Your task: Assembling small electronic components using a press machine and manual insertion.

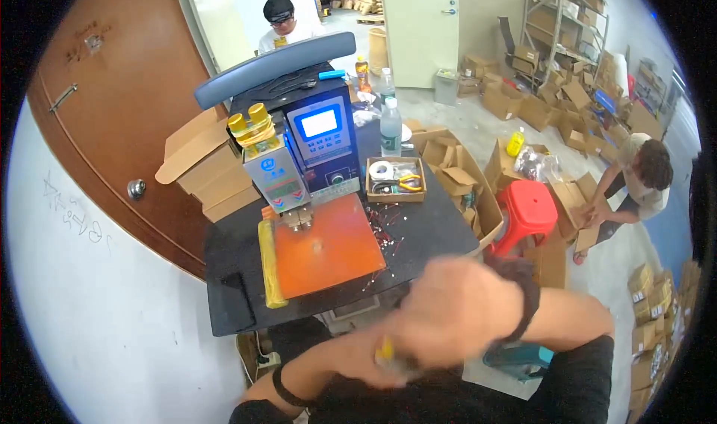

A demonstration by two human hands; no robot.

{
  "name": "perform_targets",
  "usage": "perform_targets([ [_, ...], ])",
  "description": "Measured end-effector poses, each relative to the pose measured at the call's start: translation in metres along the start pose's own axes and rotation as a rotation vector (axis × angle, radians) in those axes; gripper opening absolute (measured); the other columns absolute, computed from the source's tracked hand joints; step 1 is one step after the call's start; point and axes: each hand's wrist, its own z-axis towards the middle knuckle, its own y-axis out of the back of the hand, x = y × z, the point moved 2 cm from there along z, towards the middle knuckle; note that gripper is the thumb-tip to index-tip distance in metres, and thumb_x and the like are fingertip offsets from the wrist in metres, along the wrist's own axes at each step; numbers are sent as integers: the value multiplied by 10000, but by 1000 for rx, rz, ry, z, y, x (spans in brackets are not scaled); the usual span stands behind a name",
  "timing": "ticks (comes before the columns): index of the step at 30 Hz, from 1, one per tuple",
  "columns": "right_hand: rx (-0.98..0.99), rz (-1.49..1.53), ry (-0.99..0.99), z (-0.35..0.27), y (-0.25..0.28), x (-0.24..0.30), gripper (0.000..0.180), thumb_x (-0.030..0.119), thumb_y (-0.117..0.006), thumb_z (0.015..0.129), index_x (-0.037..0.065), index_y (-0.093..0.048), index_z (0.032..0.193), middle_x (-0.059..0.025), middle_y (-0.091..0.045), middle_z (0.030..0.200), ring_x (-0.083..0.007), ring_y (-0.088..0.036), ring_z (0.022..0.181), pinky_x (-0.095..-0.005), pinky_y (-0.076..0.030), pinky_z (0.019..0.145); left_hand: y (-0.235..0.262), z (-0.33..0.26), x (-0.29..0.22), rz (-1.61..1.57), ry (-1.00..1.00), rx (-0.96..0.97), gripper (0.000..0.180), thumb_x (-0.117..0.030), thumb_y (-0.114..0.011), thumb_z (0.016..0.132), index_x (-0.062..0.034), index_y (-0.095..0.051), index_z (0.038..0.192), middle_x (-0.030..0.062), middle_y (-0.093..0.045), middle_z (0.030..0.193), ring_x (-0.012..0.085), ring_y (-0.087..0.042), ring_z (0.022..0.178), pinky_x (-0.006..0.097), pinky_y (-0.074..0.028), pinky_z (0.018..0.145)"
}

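My right hand (461,308), blurred by motion, is curled in front of my body just off the table's near edge, with a dark band on its wrist. My left hand (370,357) lies under and beside it, its fingers mostly hidden and smeared. A small yellow piece (385,348) shows between the hands; its kind is unclear. Nearest beyond them is a black table (441,234) bearing a blue bench machine (321,148) with a lit screen. An orange mat (328,248) lies before the machine, edged on its left by a yellow-wrapped strip (269,263).
Short wires (385,234) lie right of the mat. Behind them, a cardboard tray (396,197) holds pliers and a tape roll; a water bottle (390,129) stands beyond. A red stool (529,211) and a crouching person (642,178) among boxes are right. Another person (280,28) is behind the machine.
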Motion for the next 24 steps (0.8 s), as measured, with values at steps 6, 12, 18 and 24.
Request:
perform_targets([
  [6,354,-167,-773,13,8,7,134,188,-598,835,79,-530,875,-122,-528,487,-346,-571,440,-466,-442,410,2,-9,-30,-73,750,-549,951,-227,-875,655,-31,-339,1416,107,-657,1143,187,-601,1124,372,-432,1022],
  [12,150,85,46,35,24,55,135,177,-638,793,71,-590,861,-33,-552,701,-234,-598,613,-348,-482,553,-27,-36,-7,-743,284,72,946,-137,-871,618,-58,-363,1412,75,-562,1239,180,-531,1151,358,-416,1011],
  [18,-343,282,143,43,30,67,104,155,-617,846,70,-574,888,-3,-517,702,-180,-531,647,-274,-427,617,-34,-20,-12,-1086,1,514,934,-192,-881,596,10,-395,1368,120,-538,1278,212,-511,1204,357,-386,1046],
  [24,101,410,119,21,37,44,201,109,-621,836,5,-631,1007,-171,-568,1036,-317,-613,1000,-376,-529,831,-26,-33,7,-1106,212,315,963,-230,-887,599,12,-388,1387,115,-514,1313,221,-491,1228,364,-372,1057],
])
